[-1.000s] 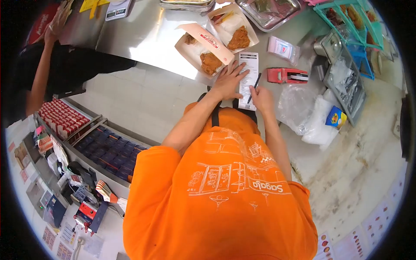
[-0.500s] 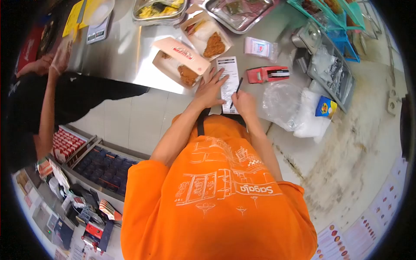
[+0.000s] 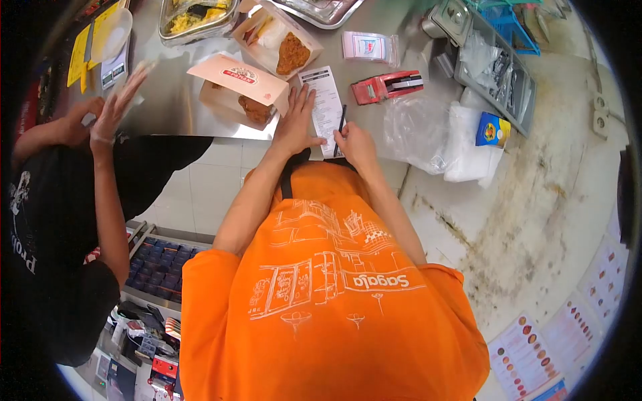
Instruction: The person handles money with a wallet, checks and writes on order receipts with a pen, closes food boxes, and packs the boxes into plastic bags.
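A printed paper slip (image 3: pixel 326 100) lies at the counter's front edge. My left hand (image 3: pixel 295 125) rests with spread fingers on the slip's left side, holding nothing. In my right hand (image 3: pixel 354 144) is a dark pen (image 3: pixel 343 119), gripped over the slip's lower right part. Beside my left hand stands a box with a half-raised printed lid (image 3: pixel 234 77), a piece of fried chicken (image 3: pixel 255 109) showing inside. Behind it, an open box (image 3: pixel 251 37) holds another fried piece (image 3: pixel 292 55). The red tape dispenser (image 3: pixel 386 87) sits right of the slip.
Clear plastic bags (image 3: pixel 418 130), a wrapped packet (image 3: pixel 369 48) and a grey tray (image 3: pixel 498 73) lie to the right. A metal tray of yellow food (image 3: pixel 195 17) stands at the back. On the left, a co-worker's gloved hand (image 3: pixel 114 113) is raised near a scale (image 3: pixel 115 67).
The view has swung rightward, so the counter items appear further left. More of the co-worker shows at the left. Both my hands keep their places at the slip, the pen still gripped.
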A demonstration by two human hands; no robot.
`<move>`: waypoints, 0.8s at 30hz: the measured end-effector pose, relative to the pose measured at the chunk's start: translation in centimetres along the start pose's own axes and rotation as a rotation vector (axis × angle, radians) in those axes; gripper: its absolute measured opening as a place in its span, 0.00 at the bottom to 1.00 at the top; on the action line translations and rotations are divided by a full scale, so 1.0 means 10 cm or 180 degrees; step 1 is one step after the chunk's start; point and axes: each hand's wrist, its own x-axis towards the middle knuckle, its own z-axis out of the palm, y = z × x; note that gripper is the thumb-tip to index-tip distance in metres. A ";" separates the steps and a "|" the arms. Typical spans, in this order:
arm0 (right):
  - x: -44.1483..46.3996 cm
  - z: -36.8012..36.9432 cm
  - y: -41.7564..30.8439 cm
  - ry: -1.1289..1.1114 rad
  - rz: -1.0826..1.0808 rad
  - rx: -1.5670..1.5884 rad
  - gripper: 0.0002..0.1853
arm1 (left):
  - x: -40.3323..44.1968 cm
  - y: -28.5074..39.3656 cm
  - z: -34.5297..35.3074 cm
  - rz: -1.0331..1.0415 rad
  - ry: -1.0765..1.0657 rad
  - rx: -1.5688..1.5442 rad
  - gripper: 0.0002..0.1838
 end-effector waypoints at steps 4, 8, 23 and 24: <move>0.03 0.02 0.01 0.0173 -0.0094 0.0331 0.15 | -0.01 -0.01 -0.02 0.0007 -0.0036 0.0012 0.68; 0.09 -0.18 -0.09 0.0037 0.0082 0.1001 0.15 | -0.02 -0.05 -0.03 0.0060 -0.0064 -0.0118 0.68; 0.21 0.00 0.09 -0.0098 -0.0217 0.0567 0.13 | 0.01 0.03 0.01 -0.0138 -0.0003 0.0096 0.74; 0.21 0.00 0.10 -0.0104 -0.0219 0.0603 0.13 | 0.02 0.01 0.02 -0.0101 0.0013 0.0058 0.74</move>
